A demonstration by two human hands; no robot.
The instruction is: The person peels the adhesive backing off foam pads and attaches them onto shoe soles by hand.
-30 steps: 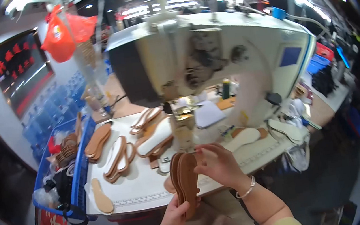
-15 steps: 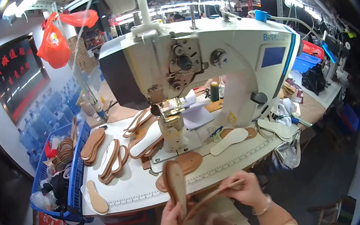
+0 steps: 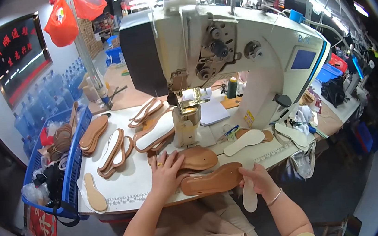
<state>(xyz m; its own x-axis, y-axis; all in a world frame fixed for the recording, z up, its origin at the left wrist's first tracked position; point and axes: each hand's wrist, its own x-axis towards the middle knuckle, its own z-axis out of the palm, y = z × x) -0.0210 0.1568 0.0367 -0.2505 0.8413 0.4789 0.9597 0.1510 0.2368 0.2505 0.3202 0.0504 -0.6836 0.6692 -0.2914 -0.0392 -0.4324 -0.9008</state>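
We note left hand (image 3: pixel 165 173) spread near front edge of surface (image 3: pixel 124 186); right hand (image 3: pixel 258 180) pinching brown sole (image 3: pixel 209 181), pale insole (image 3: pixel 250 198) below.

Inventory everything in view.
Worktop: 1, white, centre
Sewing machine: 1, white/black, centre
Held sole: 1+, brown, worktop's near edge
Insole: 1, cream, hanging at near edge
Loose soles: many, brown/white/beige, worktop
Paper pad: 1, white, behind needle
Spool: 1, green, beyond pad
Basket: 1, blue, left
Jugs: many, blue, left wall
Sign: 1, black, left wall
Bags: uncounted, red, upper left
Left hand: 1, bare, over worktop
Right hand: 1, bare, gripping held sole
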